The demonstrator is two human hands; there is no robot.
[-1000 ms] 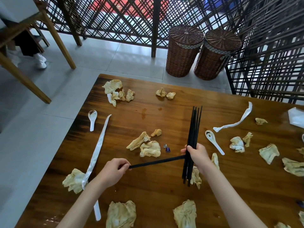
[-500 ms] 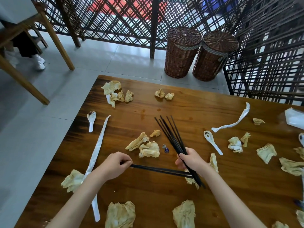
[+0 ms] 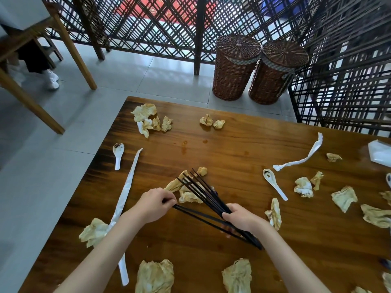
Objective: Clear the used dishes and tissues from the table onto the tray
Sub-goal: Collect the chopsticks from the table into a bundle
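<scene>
A brown wooden tabletop (image 3: 243, 144) carries crumpled tissues (image 3: 144, 112) all around, white spoons at nine (image 3: 117, 152) and three o'clock (image 3: 273, 182), and paper sleeves (image 3: 127, 187).

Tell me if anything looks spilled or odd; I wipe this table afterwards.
Yes. Small wet stains dot the table near its far middle, and crumpled, stained tissues lie scattered everywhere. The spoon by the left edge has dark residue in its bowl.

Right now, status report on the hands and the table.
Right hand grips chopstick bundle. Left hand pinches two more chopsticks. Tissues, spoons on table. No tray visible.
</scene>
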